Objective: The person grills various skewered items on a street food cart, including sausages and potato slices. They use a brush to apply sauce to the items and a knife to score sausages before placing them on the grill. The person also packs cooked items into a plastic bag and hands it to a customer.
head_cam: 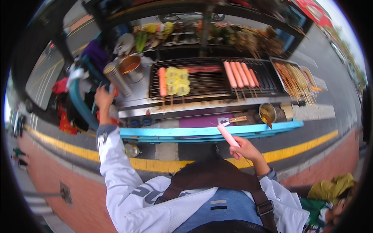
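My right hand [247, 150] grips the lower end of a pale pink sausage [226, 134] on a thin stick, which points up and away from me. To the left, my left hand [104, 99] reaches in beside a blue curved rail [77, 93] and a tall metal canister [116, 78]. Blur hides whether its fingers hold anything. On the grill rack [204, 81] lie a reddish skewered sausage [163, 83] and skewers of yellow-green round slices [177, 81]. Several skewered sausages [239, 74] rest together on the dark ridged plate [266, 80] at the grill's right.
A metal pot of reddish sauce [130, 68] stands left of the grill. A tray of skewers [293, 78] sits at the right end. Below are a metal cup [267, 113], a wooden-handled scraper [237, 118] and the light-blue front rail [174, 132]. Another person [326, 204] is at lower right.
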Available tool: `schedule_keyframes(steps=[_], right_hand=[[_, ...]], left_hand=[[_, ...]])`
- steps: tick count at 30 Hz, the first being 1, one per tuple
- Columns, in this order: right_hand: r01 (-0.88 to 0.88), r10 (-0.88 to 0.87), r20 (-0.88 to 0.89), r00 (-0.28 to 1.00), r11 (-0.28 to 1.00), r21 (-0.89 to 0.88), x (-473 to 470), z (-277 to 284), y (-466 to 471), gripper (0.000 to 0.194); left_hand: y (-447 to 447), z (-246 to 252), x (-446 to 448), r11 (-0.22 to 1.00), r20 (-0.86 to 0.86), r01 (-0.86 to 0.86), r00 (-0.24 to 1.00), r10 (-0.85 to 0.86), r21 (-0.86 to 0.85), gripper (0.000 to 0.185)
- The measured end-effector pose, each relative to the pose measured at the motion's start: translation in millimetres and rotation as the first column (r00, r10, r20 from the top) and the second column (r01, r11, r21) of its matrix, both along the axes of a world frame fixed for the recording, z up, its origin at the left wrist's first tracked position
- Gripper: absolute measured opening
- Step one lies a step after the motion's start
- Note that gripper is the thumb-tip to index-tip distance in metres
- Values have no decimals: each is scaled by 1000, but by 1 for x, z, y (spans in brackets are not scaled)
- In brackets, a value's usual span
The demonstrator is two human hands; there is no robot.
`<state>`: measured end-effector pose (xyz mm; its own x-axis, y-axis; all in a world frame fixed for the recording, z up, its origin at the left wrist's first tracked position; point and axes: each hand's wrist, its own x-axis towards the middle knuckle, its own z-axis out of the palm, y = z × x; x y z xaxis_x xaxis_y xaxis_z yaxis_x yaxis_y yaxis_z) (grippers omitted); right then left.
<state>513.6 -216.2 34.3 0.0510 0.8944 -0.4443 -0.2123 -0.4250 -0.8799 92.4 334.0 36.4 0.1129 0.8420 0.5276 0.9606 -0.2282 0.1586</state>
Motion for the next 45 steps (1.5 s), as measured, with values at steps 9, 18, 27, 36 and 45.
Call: schedule_keyframes(steps=[9,18,27,36,45], right_hand=[[-14,83,-99,992,832,555,5,58,96,43],[-484,285,411,866,690,539,90,99,182,52],[140,-440,733,-519,802,581,488,255,425,29],[151,-194,889,-414,949,277,570,244,404,36],[101,-718,686,121,696,711,365,105,100,27]], left_hand=[[-357,-14,187,240,916,952,260,-307,-190,25],[-395,-2,312,499,997,867,-44,66,5,18],[-427,-7,333,849,919,486,394,-1,-207,7],[-429,0,360,615,870,661,485,89,-431,9],[-417,-24,479,52,901,919,371,226,-391,19]])
